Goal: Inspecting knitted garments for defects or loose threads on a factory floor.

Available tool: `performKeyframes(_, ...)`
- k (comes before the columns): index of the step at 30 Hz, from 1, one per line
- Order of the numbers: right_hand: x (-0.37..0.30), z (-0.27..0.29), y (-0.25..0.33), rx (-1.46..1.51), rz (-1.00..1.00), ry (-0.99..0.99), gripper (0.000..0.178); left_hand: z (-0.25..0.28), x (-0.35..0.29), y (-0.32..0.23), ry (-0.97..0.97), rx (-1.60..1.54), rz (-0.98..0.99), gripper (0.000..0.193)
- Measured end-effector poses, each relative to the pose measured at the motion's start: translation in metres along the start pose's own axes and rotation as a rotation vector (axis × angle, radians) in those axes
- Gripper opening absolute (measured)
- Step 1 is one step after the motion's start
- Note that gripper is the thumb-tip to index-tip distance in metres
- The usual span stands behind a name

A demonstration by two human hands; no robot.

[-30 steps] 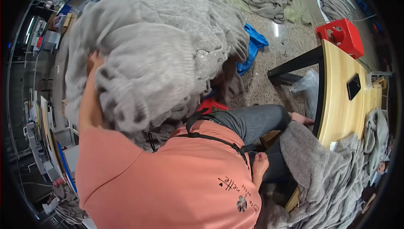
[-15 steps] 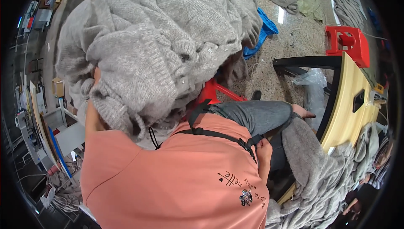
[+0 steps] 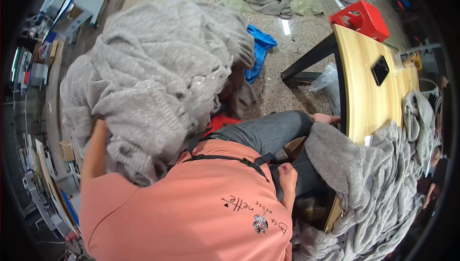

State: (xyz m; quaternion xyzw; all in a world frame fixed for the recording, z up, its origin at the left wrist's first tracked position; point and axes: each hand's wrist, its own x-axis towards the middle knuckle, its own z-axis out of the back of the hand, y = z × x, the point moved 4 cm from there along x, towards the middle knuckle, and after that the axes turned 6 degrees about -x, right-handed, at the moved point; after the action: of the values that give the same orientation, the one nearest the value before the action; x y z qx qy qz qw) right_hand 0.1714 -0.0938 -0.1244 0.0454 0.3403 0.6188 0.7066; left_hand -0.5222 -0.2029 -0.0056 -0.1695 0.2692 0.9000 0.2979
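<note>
Seated person and grey knitwear, read from left to right. The left hand (image 3: 99, 121) reaches forward into the folds of a large, heaped mass of fuzzy grey knitted fabric (image 3: 158, 45); the fingers are buried, so whether they grip or merely press cannot be told. Such a reach into the near side may serve to take hold of loose, heavy cloth from beneath. The heap stands in front of the person and to the left, within easy reach of that arm. A red plastic part (image 3: 223, 121) shows at its lower edge, possibly a support that keeps the knit off the floor. Just beyond lies a crumpled blue plastic sheet (image 3: 261, 52). The right hand (image 3: 287, 174) is drawn back near the waist with fingers curled inward; whether anything is pinched there cannot be told, and the hand stands well apart from the heap. Farther right, a clear plastic bag (image 3: 329, 87) sits by the black leg of a pale wood-grained table (image 3: 359, 105). On the tabletop lies a black rectangular phone (image 3: 380, 70); over its near end drapes a second pile of grey knit (image 3: 350, 179), presumably placed there to stay close to the right side
</note>
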Motion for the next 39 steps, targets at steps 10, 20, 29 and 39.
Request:
performKeyframes(10, 0.001, 0.011, 0.007, 0.005, 0.060, -0.088, 0.011, 0.168, -0.051, -0.250, -0.383, 0.135, -0.638, 0.024)
performKeyframes(20, -0.091, 0.117, -0.012, 0.343, -0.100, -1.059, 0.020, 0.131, -0.351, -0.532, -0.113, -0.201, -2.159, 0.044)
performKeyframes(29, -0.143, 0.186, -0.023, -0.115, -0.222, -1.450, 0.049, 0.065, -0.539, -0.593, 0.021, -0.348, -2.469, 0.056)
performKeyframes(39, -0.135, 0.194, -0.035, -0.146, 0.060, -1.625, 0.018, 0.087, -0.520, -0.579, -0.275, -0.533, -2.488, 0.045)
